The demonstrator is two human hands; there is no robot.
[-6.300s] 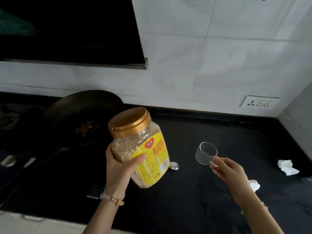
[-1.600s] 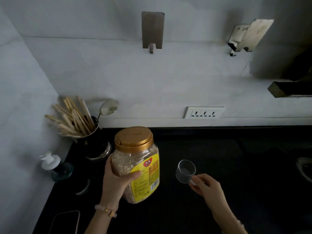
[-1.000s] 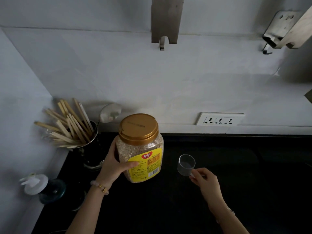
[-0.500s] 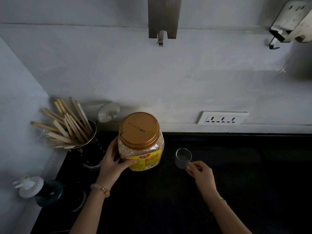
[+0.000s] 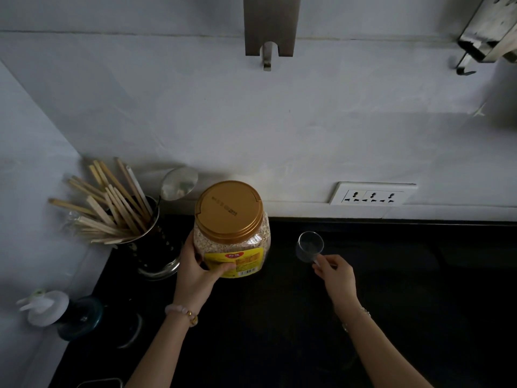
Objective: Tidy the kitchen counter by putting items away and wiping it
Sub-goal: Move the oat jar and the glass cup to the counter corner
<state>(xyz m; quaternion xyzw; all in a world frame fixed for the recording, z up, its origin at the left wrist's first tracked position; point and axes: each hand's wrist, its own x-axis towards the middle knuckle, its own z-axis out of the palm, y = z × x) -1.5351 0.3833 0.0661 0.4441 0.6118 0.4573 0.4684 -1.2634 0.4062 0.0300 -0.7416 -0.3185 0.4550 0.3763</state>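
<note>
A clear oat jar (image 5: pixel 232 233) with a gold lid and yellow label stands upright on the black counter (image 5: pixel 279 317), close to the back wall. My left hand (image 5: pixel 198 273) wraps around its left front side. A small clear measuring cup (image 5: pixel 309 246) sits or hovers just right of the jar, low over the counter. My right hand (image 5: pixel 335 275) pinches its handle; whether the cup touches the counter is unclear.
A metal holder (image 5: pixel 151 247) full of wooden chopsticks and a ladle stands left of the jar. A dark bottle with a white cap (image 5: pixel 56 312) sits at the left edge. A wall socket (image 5: pixel 372 194) is behind; metal hooks (image 5: pixel 268 37) hang above.
Both hands carried the jar and cup leftward along the counter to this corner. Over the last second the jar came down toward the back wall and now stands upright; the cup lowered beside it.
</note>
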